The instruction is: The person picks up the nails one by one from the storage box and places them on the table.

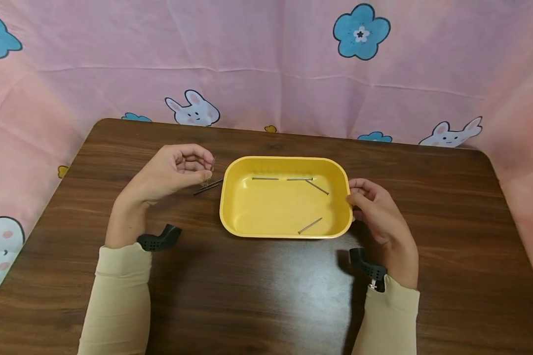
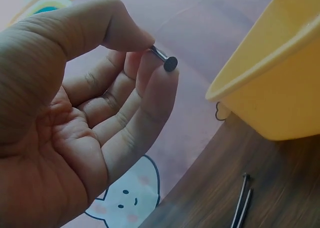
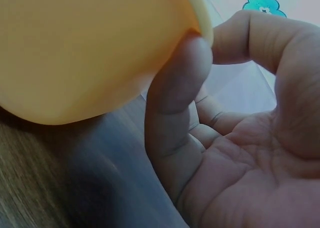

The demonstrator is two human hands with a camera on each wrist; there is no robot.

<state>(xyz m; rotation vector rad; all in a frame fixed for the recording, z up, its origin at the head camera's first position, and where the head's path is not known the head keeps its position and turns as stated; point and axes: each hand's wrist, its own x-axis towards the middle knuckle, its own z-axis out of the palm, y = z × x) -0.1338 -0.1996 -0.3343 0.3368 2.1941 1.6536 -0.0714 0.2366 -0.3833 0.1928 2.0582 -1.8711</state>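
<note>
Between thumb and forefinger my left hand (image 1: pixel 171 170) pinches a nail (image 2: pixel 162 56), its flat round head showing in the left wrist view. The hand is just left of a yellow plastic tray (image 1: pixel 266 232). My right hand (image 1: pixel 377 209) grips the tray's right rim, thumb on one side and fingers on the other. Several nails lie scattered on the tray floor, among them one nail (image 1: pixel 310 226) near its front right and another nail (image 1: pixel 265 178) along the back. Below the left hand, two loose nails (image 2: pixel 241 203) lie side by side on the table.
The dark wood-grain table (image 1: pixel 248 296) runs under everything. A pink cloth (image 1: pixel 266 49) with rabbits and flowers hangs behind and beside it. Each wrist carries a black camera mount, such as the left mount (image 1: pixel 160 239).
</note>
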